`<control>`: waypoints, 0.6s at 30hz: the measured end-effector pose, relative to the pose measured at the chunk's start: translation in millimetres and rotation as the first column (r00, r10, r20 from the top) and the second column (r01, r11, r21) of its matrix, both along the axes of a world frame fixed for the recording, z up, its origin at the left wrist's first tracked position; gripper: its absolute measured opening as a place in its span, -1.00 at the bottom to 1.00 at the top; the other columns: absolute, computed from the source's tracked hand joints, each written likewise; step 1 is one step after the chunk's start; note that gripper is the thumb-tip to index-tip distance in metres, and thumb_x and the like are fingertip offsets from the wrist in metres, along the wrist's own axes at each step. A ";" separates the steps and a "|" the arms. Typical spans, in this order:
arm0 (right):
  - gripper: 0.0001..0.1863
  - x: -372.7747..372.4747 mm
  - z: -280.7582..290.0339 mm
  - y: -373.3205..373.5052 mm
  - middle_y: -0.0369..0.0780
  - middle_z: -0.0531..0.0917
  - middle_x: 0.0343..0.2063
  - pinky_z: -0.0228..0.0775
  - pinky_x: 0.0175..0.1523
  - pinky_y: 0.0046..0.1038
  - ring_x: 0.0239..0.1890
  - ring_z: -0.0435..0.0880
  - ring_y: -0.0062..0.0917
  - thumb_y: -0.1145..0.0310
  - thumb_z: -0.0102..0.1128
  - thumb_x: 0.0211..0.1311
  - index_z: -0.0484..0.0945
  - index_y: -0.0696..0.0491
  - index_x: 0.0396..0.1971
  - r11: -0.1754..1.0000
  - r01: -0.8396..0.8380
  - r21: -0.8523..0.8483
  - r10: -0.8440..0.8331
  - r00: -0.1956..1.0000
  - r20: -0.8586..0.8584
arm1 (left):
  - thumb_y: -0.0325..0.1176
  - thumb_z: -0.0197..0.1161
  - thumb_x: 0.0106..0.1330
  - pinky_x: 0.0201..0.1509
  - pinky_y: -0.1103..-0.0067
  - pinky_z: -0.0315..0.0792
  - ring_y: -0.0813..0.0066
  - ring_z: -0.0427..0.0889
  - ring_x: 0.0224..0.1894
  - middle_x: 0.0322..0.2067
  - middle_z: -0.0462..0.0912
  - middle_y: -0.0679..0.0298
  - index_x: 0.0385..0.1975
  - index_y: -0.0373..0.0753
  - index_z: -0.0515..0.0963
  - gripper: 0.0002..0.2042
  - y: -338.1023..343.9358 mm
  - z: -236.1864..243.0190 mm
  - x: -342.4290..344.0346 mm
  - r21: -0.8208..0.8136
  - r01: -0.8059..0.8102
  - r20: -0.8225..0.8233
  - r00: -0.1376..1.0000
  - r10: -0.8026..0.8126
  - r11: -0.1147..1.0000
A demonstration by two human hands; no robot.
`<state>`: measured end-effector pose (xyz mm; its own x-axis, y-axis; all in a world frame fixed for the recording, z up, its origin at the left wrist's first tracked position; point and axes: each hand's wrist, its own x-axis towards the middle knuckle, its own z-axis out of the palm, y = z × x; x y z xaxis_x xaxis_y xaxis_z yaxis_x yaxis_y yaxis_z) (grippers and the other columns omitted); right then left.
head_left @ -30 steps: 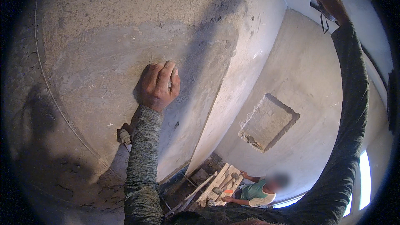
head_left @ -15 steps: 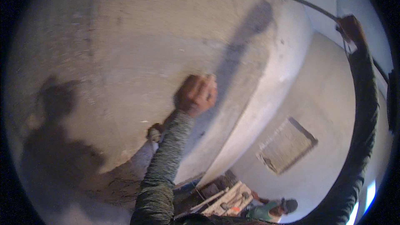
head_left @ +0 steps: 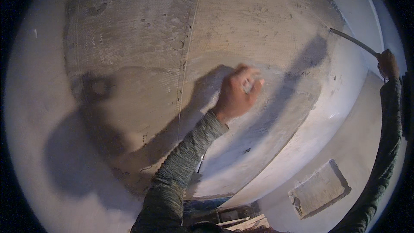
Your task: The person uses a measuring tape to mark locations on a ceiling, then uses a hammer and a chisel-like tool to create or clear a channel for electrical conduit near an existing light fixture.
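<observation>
My left hand (head_left: 238,95) is raised against a grey plastered wall (head_left: 142,39), fingers curled around a small pale piece (head_left: 248,87) pressed to the surface; the hand is motion-blurred, so I cannot tell what the piece is. Its shadow falls just left of it. My right hand (head_left: 387,63) is stretched high at the right edge, closed around a thin grey bar (head_left: 351,41) that runs up and left along the wall's corner. Both arms wear grey-green knit sleeves.
A thin vertical seam (head_left: 186,64) runs down the wall left of my left hand. On the adjoining wall at the lower right is a rough rectangular patch (head_left: 320,189). Wooden planks and debris (head_left: 241,222) lie far below, at the bottom edge.
My left hand has slid up and to the right across the wall. The view has swung, so the person seen below earlier is out of sight. My right hand still grips the bar.
</observation>
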<state>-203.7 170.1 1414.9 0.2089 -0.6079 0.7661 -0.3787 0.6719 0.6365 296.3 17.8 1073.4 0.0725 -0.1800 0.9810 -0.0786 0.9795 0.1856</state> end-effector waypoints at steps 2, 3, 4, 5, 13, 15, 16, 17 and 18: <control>-0.81 1.5 1.5 -1.4 -0.13 0.60 -0.50 0.46 -0.21 -0.24 -0.34 0.57 -0.25 0.37 0.17 0.03 0.62 0.04 -0.32 0.999 -0.034 -0.015 0.034 0.999 0.016 | -0.35 0.29 0.19 -0.44 0.51 0.39 0.45 0.50 -0.51 -0.50 0.54 0.20 -0.30 -0.29 0.58 -0.83 -3.9 17.3 30.8 -0.014 -0.106 -0.073 0.992 0.105 0.994; -0.81 2.9 0.3 1.7 -0.13 0.60 -0.50 0.46 -0.21 -0.24 -0.34 0.57 -0.25 0.36 0.17 0.03 0.62 0.04 -0.32 1.000 -0.028 -0.007 0.028 0.999 0.016 | -0.35 0.29 0.20 -0.44 0.51 0.38 0.47 0.50 -0.52 -0.52 0.54 0.21 -0.31 -0.29 0.58 -0.83 -4.7 26.2 43.2 -0.040 -0.137 -0.144 0.981 0.130 0.990; -0.81 4.1 -1.0 -5.3 -0.13 0.60 -0.50 0.45 -0.21 -0.24 -0.34 0.57 -0.25 0.36 0.17 0.03 0.61 0.04 -0.32 0.998 -0.063 -0.013 0.063 0.998 0.028 | -0.34 0.28 0.20 -0.44 0.52 0.39 0.47 0.51 -0.52 -0.53 0.56 0.22 -0.32 -0.29 0.59 -0.83 10.9 41.0 62.8 0.021 -0.262 -0.134 0.956 0.262 0.965; -0.81 3.9 -2.2 -8.5 -0.13 0.60 -0.50 0.45 -0.21 -0.24 -0.34 0.57 -0.25 0.36 0.17 0.04 0.61 0.04 -0.32 0.997 -0.077 -0.019 0.077 0.996 0.034 | -0.33 0.27 0.21 -0.43 0.53 0.40 0.48 0.52 -0.53 -0.54 0.57 0.22 -0.33 -0.29 0.60 -0.83 26.5 55.2 79.6 0.078 -0.376 -0.120 0.916 0.383 0.923; -0.80 5.1 4.4 -3.1 -0.13 0.60 -0.49 0.45 -0.22 -0.26 -0.35 0.57 -0.27 0.34 0.16 0.06 0.61 0.05 -0.30 0.989 -0.140 -0.057 0.145 0.985 0.091 | -0.21 0.22 0.29 -0.08 0.47 0.51 0.38 0.67 -0.20 -0.29 0.70 0.12 -0.11 -0.33 0.56 -0.68 3.9 137.1 147.5 0.004 -0.437 -0.268 0.866 0.422 0.899; -0.80 4.8 -1.3 -9.0 -0.14 0.60 -0.49 0.45 -0.22 -0.26 -0.35 0.57 -0.28 0.33 0.16 0.07 0.61 0.05 -0.30 0.987 -0.153 -0.056 0.159 0.981 0.113 | -0.18 0.16 0.36 0.09 0.42 0.43 0.26 0.57 0.02 -0.03 0.59 0.09 0.04 -0.21 0.52 -0.66 93.7 157.9 120.4 0.370 -0.480 -0.122 0.823 0.554 0.795; -0.80 4.7 -3.8 -15.3 -0.14 0.60 -0.49 0.45 -0.22 -0.26 -0.35 0.57 -0.28 0.33 0.16 0.07 0.61 0.05 -0.30 0.981 -0.182 -0.067 0.189 0.974 0.126 | -0.17 0.12 0.39 0.18 0.39 0.38 0.20 0.52 0.13 0.09 0.54 0.07 0.11 -0.15 0.49 -0.64 124.2 164.8 110.8 0.530 -0.497 -0.029 0.799 0.601 0.687; -0.80 2.5 -0.6 3.6 -0.14 0.60 -0.49 0.45 -0.22 -0.27 -0.35 0.57 -0.28 0.32 0.16 0.07 0.61 0.05 -0.30 0.982 -0.170 -0.083 0.179 0.976 0.127 | -0.19 0.10 0.39 0.15 0.38 0.40 0.20 0.53 0.12 0.09 0.54 0.08 0.11 -0.18 0.49 -0.64 119.0 170.6 109.7 0.472 -0.525 -0.074 0.777 0.625 0.708; -0.79 6.0 -4.2 -13.6 -0.14 0.60 -0.49 0.45 -0.23 -0.27 -0.35 0.57 -0.28 0.32 0.16 0.08 0.61 0.05 -0.29 0.968 -0.230 -0.101 0.243 0.958 0.153 | -0.20 0.08 0.40 0.13 0.38 0.41 0.21 0.54 0.10 0.08 0.55 0.08 0.11 -0.21 0.48 -0.64 108.4 181.9 117.3 0.413 -0.603 -0.102 0.714 0.693 0.682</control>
